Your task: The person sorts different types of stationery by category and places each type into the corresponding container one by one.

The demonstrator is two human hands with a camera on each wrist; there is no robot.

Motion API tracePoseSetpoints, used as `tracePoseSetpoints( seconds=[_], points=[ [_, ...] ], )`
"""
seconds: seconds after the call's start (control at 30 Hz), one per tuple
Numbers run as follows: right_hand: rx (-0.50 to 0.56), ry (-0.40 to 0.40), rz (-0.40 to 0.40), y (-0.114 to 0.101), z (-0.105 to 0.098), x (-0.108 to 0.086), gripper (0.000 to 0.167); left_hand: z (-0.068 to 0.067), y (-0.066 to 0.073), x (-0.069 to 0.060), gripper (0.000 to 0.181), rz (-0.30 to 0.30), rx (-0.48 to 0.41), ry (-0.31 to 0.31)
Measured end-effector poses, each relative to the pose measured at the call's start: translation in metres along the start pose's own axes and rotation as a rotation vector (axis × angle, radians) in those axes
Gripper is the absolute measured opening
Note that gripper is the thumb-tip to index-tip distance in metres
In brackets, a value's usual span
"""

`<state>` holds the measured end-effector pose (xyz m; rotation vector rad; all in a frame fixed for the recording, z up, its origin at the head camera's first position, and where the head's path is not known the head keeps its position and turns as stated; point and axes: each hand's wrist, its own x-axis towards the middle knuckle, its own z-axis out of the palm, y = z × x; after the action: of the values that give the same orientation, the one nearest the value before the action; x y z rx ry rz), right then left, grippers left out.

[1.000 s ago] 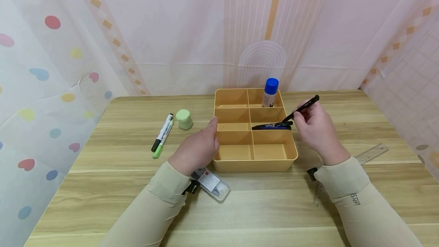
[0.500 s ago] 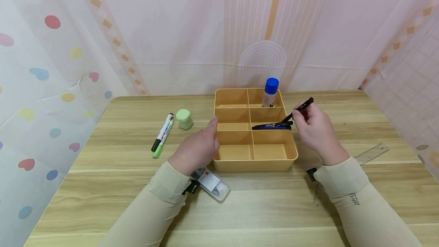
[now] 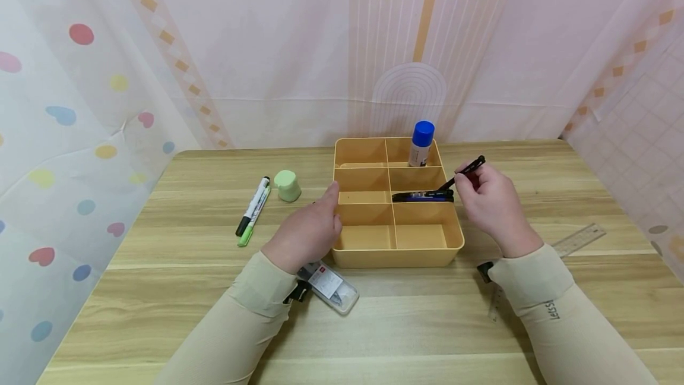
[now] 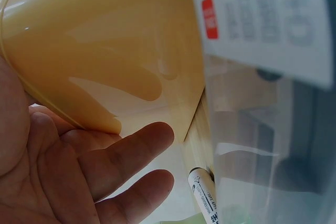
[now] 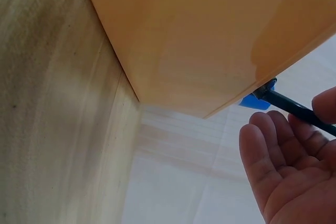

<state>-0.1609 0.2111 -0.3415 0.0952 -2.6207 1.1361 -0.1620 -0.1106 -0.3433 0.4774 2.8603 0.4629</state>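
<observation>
A tan six-compartment organizer box (image 3: pixel 398 258) stands mid-table. My left hand (image 3: pixel 307 230) rests against its left side, its fingers fairly straight in the left wrist view. Between thumb and fingers, my right hand (image 3: pixel 494 207) pinches a black pen (image 3: pixel 472 166) by the box's right rim. The pen slants down over that rim, its lower end inside the middle right compartment. Several dark pens (image 3: pixel 422 196) lie in that same compartment, one with blue on it. A glue stick (image 3: pixel 421 144) with a blue cap stands upright in the back right compartment.
Left of the box are a white-and-black marker (image 3: pixel 252 207), a green marker (image 3: pixel 255 217) and a small pale-green object (image 3: pixel 288 186). A clear case (image 3: pixel 333 291) lies by my left wrist. A transparent ruler (image 3: pixel 579 239) lies partly under my right sleeve. Patterned cloth hangs behind.
The pen in my right hand has moved slightly left and down. The pens lying in the compartment have shifted a little left. My left hand and the box have stayed put.
</observation>
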Motion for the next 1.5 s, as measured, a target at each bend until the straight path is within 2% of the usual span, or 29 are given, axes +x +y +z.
tracePoseSetpoints(
  seconds=[0.13,0.43,0.6,0.8,1.0,1.27,1.5],
  points=[
    [-0.021,-0.005,0.008,0.0003,-0.0004,-0.0004,0.034,0.0003,-0.0001,0.0003,0.069,0.002,0.001,0.002],
    [0.001,0.010,0.013,-0.0007,0.0001,-0.0005,0.023,0.0010,-0.0002,0.0013,0.069,-0.001,-0.004,0.001],
    [0.010,-0.003,0.038,-0.0009,0.0004,-0.0004,0.025,0.0005,0.0001,0.0005,0.069,-0.001,-0.012,-0.001],
    [0.020,-0.021,0.031,-0.0003,0.0004,-0.0005,0.021,0.0000,0.0005,0.0001,0.069,-0.002,-0.014,-0.003],
    [-0.013,-0.036,0.030,0.0002,-0.0002,-0.0007,0.027,0.0004,0.0004,0.0001,0.069,0.002,-0.010,0.000],
    [-0.057,-0.051,0.037,0.0027,0.0001,0.0006,0.026,0.0003,0.0008,0.0006,0.069,0.004,0.001,0.006],
    [-0.100,-0.110,0.074,0.0033,-0.0008,0.0012,0.032,0.0003,0.0007,0.0005,0.069,0.003,-0.003,0.002]
  ],
)
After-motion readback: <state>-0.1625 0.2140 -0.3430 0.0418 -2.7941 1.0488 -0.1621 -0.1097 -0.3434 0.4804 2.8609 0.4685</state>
